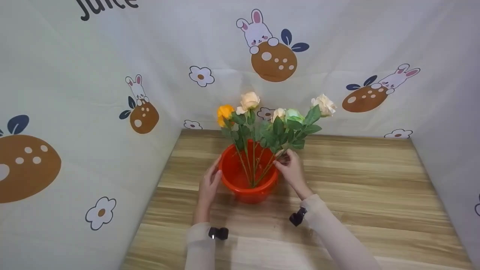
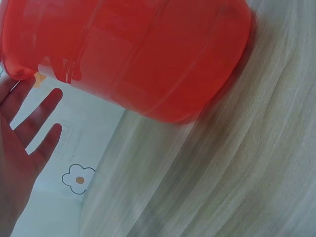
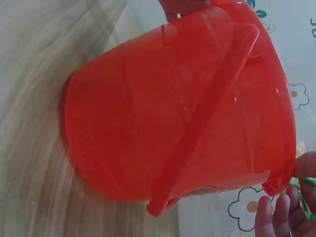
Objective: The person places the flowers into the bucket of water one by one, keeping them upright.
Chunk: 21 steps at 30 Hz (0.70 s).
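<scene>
A red plastic bucket [image 1: 250, 196] stands upright, holding several artificial roses whose green stems fan out over the far rim. An orange rose [image 1: 225, 113] and a peach rose [image 1: 249, 100] lean left; a pale green rose [image 1: 294, 115] and a cream rose [image 1: 324, 105] lean right. My left hand [image 1: 209, 183] lies against the bucket's left rim; its fingers [image 2: 43, 111] are extended and spread in the left wrist view. At the right rim, my right hand [image 1: 293, 167] pinches a green rose stem [image 3: 309, 181] between thumb and fingers.
The bucket rests on a wood-grain table [image 1: 356, 180]. Its red handle [image 3: 205, 118] hangs down along the outside. A pale cloth [image 1: 210, 33] printed with rabbits, fruit and flowers encloses the table at the back and sides.
</scene>
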{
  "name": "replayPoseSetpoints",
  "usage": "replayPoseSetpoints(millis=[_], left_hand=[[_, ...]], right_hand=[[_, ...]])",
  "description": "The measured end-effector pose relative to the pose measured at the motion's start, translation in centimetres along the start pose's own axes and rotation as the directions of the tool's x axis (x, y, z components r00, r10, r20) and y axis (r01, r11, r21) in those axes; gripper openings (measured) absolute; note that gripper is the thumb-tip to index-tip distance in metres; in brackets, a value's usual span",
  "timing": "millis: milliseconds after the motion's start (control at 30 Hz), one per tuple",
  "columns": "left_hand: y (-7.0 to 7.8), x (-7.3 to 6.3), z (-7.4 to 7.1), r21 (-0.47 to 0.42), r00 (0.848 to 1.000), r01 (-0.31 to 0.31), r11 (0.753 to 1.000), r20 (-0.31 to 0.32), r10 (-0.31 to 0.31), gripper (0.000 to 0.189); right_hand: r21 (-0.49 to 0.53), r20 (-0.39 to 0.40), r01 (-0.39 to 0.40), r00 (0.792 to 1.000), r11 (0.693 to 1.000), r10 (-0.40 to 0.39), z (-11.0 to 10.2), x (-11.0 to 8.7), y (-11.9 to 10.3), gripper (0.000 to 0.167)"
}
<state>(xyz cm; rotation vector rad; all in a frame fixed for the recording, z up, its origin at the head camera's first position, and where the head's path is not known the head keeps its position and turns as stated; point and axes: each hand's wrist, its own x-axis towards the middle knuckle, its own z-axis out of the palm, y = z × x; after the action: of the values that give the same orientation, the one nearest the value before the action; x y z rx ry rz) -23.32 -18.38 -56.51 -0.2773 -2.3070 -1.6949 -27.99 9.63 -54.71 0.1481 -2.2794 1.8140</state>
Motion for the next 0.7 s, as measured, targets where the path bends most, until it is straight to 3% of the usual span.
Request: replayPoseSetpoints(millis=[267,400,533,700], left_hand=[[-0.1,0.1,0.0,0.036,1.000,-0.028,0.999,-0.005,0.028,0.044],[0.0,0.1,-0.1,0.034,1.000,-0.021,0.999,0.001,0.020,0.044],[0.0,0.0,-0.1,0.037,1.000,0.000,0.999,0.004,-0.001,0.044],[0.0,0.0,0.0,0.019,1.000,0.010,1.000,0.011,-0.011,0.044]], right_hand=[[0.031,-0.040,0.010,0.999,0.999,-0.009,0.3,0.1,0.0,0.014],[0.060,-0.028,-0.026,0.999,0.998,0.028,-0.1,-0.3,-1.6,0.029],[0.085,-0.026,-0.043,0.999,0.995,0.045,-0.1,-0.3,-1.8,0.040],[0.086,-0.067,-0.055,0.996,0.995,0.061,0.3,0.1,-0.4,0.029]])
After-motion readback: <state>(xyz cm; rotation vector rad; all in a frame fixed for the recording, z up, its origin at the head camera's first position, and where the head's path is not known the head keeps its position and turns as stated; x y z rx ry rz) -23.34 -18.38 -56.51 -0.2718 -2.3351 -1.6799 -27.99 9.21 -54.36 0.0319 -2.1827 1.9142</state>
